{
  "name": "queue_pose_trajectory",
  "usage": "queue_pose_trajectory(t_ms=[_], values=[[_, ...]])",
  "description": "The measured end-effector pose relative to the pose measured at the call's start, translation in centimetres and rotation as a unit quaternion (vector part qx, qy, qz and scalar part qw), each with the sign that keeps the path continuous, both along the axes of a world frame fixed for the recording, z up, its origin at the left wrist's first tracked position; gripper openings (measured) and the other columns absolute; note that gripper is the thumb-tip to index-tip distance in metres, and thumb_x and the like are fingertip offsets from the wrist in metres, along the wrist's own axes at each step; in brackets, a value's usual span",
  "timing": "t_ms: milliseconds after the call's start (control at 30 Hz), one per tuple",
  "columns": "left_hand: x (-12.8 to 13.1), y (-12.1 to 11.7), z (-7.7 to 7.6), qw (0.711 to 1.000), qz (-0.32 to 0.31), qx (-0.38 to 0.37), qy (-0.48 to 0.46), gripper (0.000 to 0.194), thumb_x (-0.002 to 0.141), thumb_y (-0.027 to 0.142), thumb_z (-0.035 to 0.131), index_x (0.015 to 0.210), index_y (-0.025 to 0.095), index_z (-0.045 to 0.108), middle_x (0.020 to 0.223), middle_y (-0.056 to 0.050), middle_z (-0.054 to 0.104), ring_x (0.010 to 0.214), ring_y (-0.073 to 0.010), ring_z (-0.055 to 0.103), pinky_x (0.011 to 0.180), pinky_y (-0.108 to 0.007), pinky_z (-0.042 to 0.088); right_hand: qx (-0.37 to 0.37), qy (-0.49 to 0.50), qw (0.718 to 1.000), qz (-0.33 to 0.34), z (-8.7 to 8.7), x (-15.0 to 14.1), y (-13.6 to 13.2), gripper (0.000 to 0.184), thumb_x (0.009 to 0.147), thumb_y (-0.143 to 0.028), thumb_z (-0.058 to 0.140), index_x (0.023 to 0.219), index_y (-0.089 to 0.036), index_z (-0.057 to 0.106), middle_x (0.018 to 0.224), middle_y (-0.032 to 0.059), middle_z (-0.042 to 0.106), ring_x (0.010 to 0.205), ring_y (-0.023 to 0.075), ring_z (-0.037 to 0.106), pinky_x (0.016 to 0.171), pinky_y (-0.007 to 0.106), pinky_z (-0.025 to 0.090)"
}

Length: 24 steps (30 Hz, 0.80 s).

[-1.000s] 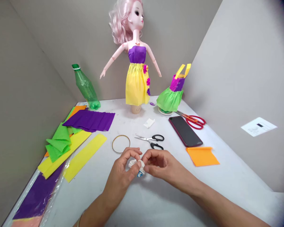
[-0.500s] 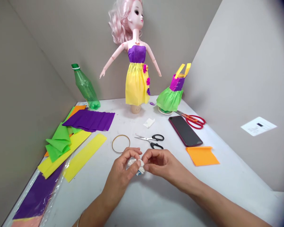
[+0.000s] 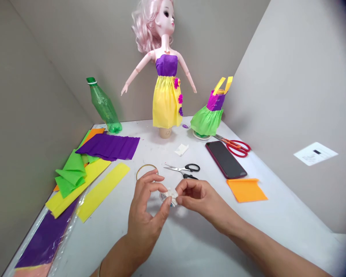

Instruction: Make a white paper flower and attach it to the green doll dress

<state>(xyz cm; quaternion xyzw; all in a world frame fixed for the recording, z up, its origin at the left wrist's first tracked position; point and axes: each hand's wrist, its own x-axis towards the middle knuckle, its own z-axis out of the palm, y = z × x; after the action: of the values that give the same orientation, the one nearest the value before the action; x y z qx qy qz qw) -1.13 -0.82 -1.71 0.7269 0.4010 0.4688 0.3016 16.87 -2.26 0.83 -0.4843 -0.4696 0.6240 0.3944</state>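
My right hand (image 3: pixel 196 196) pinches a small white pleated paper piece (image 3: pixel 170 197) between thumb and fingers, with a blue-printed edge showing at its lower left. My left hand (image 3: pixel 145 209) is beside the piece, fingers apart and curved, and holds nothing. Its thumb tip is very close to the paper, though I cannot tell if they touch. Just beyond those fingers lies a thin gold ring (image 3: pixel 146 172), partly hidden by them. Black-handled scissors (image 3: pixel 184 168) lie just past my right hand.
A doll (image 3: pixel 166 90) in a purple and yellow paper dress stands at the back, next to a small green dress (image 3: pixel 207 115). A phone (image 3: pixel 225 159), red scissors (image 3: pixel 236 148), a green bottle (image 3: pixel 103 105) and crepe paper sheets (image 3: pixel 109 147) lie about the white table (image 3: pixel 161 246).
My left hand has let go of the white paper and drawn back to the left with its fingers spread. The paper stays pinched in my right hand.
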Motion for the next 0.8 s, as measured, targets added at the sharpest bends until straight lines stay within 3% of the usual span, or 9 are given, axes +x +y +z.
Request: queue_pose_trajectory(t_ms=[67, 167, 500, 800], values=[[-0.05, -0.11, 0.23, 0.994, -0.001, 0.102, 0.049, 0.014, 0.085, 0.011, 0.058, 0.09, 0.025, 0.058, 0.111, -0.005, 0.056, 0.13, -0.0256, 0.041, 0.11, -0.051, 0.031, 0.003, -0.006, 1.0, -0.003, -0.08, 0.05, -0.01, 0.013, 0.08, -0.027, 0.069, 0.077, -0.017, 0.062, 0.072, -0.0019, 0.056, 0.066, 0.0111, 0.044, 0.062, 0.024, 0.034], [-0.03, -0.07, 0.53, 0.982, -0.004, 0.159, 0.102, 0.017, 0.084, 0.007, 0.059, 0.089, 0.023, 0.06, 0.108, -0.005, 0.057, 0.129, -0.0265, 0.042, 0.113, -0.056, 0.025, 0.012, -0.009, 1.0, -0.001, -0.19, 0.05, -0.04, 0.011, 0.08, -0.027, 0.068, 0.079, -0.017, 0.065, 0.075, -0.0007, 0.058, 0.069, 0.0123, 0.047, 0.065, 0.025, 0.036], [0.06, 0.32, 0.16, 0.982, 0.013, 0.149, 0.118, 0.015, 0.085, 0.009, 0.059, 0.091, 0.023, 0.061, 0.108, -0.006, 0.057, 0.13, -0.0267, 0.043, 0.113, -0.059, 0.023, 0.033, -0.037, 0.999, -0.019, -0.28, 0.0, 0.01, 0.008, 0.081, -0.026, 0.065, 0.08, -0.018, 0.066, 0.076, -0.0001, 0.06, 0.072, 0.0137, 0.051, 0.066, 0.026, 0.039], [-0.06, 0.49, -0.04, 0.984, 0.011, 0.133, 0.12, 0.015, 0.086, 0.011, 0.061, 0.091, 0.025, 0.063, 0.109, -0.004, 0.059, 0.13, -0.0257, 0.044, 0.115, -0.057, 0.023, 0.125, -0.137, 0.981, -0.05, 0.42, -0.35, -0.42, 0.008, 0.083, -0.019, 0.062, 0.077, -0.02, 0.067, 0.079, 0.0005, 0.063, 0.077, 0.0157, 0.057, 0.074, 0.027, 0.044]])
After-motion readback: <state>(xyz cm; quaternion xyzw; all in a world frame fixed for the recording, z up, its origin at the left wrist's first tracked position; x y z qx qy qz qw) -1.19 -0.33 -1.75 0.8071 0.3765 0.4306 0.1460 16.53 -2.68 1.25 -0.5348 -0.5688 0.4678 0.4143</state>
